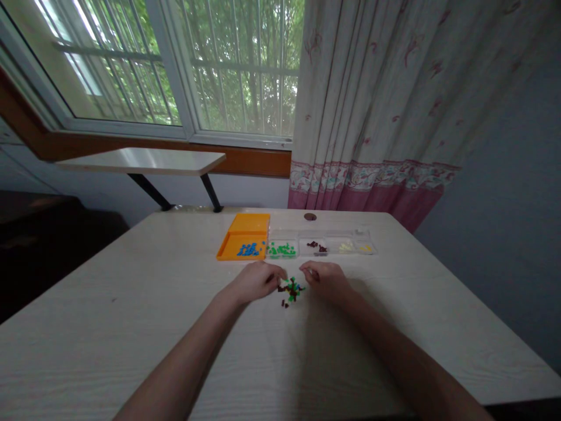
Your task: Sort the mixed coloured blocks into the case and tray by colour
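Observation:
A small pile of mixed pieces, mostly green and dark brown with a little blue, lies on the table between my hands. My left hand is at the pile's left edge, its fingers curled and the tips close to the brown pieces. To the right of the pile is my right hand, thumb and forefinger brought together in a pinch. Whatever either hand holds is too small to make out. Loose brown bits lie just in front of the pile.
Behind my hands stand an open orange box with blue pieces and clear trays with green pieces, brown pieces, cream pieces and yellow pieces. A raised shelf is at the back left.

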{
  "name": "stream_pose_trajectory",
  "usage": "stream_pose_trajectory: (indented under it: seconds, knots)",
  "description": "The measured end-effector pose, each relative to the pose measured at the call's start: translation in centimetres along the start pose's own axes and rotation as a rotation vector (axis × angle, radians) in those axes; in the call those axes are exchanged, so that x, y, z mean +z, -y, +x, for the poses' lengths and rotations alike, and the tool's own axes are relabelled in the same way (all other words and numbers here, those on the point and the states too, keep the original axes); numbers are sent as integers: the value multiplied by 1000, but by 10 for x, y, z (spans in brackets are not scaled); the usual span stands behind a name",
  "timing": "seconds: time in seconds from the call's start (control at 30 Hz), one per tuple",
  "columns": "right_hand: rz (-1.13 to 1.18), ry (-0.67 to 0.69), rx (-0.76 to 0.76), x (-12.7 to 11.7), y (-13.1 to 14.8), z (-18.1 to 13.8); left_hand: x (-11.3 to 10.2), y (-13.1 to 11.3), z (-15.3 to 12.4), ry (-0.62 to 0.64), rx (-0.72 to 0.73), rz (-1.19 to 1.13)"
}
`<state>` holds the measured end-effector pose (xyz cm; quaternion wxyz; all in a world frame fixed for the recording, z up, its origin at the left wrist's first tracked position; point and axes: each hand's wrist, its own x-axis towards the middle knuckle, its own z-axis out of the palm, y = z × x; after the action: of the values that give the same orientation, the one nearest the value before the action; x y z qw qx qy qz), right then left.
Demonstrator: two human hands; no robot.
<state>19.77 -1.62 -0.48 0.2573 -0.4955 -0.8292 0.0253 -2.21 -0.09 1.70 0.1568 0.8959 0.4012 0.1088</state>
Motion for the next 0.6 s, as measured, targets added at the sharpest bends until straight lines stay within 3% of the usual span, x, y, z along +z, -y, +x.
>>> stream_pose_trajectory:
  seconds: [0.2,0.6]
  knots:
    - [31,5,12,1,-1,0,7,3,1,33,32,7]
    - [13,6,10,1,0,0,-1,3,-1,22,-96,54]
